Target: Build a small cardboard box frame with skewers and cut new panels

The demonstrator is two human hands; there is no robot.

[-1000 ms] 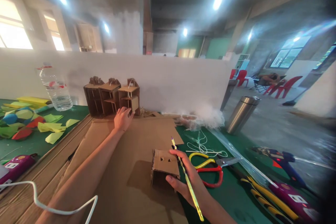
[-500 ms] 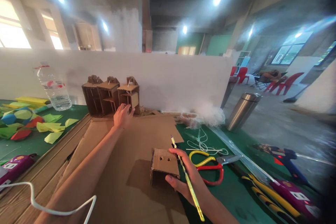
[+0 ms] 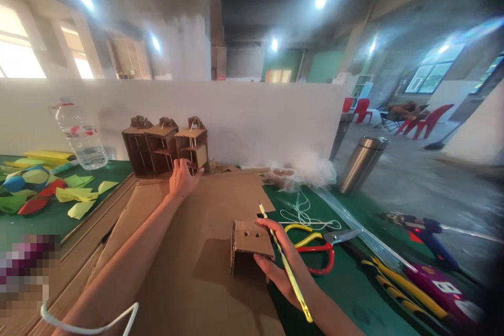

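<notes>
My left hand (image 3: 184, 181) reaches to the front of the rightmost of three small cardboard boxes (image 3: 191, 140) by the white partition. Its thumb and fingers are apart at the box's lower opening; whether they press on it I cannot tell. Sticks run up through the boxes to cardboard pieces on top. My right hand (image 3: 286, 262) grips a bent cardboard piece (image 3: 254, 240) with two small holes, thumb at its near edge. A yellow patterned pencil (image 3: 290, 275) lies across the same hand, tucked by the index finger. Under both hands is a large cardboard sheet (image 3: 169, 268).
Scissors (image 3: 328, 252) with red and yellow handles, white string (image 3: 305, 215), pliers (image 3: 405, 289) and a glue gun (image 3: 425, 233) lie to the right. A steel flask (image 3: 364, 165) stands behind them. On the left are a water bottle (image 3: 84, 139) and coloured paper scraps (image 3: 76, 194).
My right hand and the cardboard piece have shifted slightly right, with the piece tilting a little. My left hand stays at the box, its fingers and thumb slightly rearranged.
</notes>
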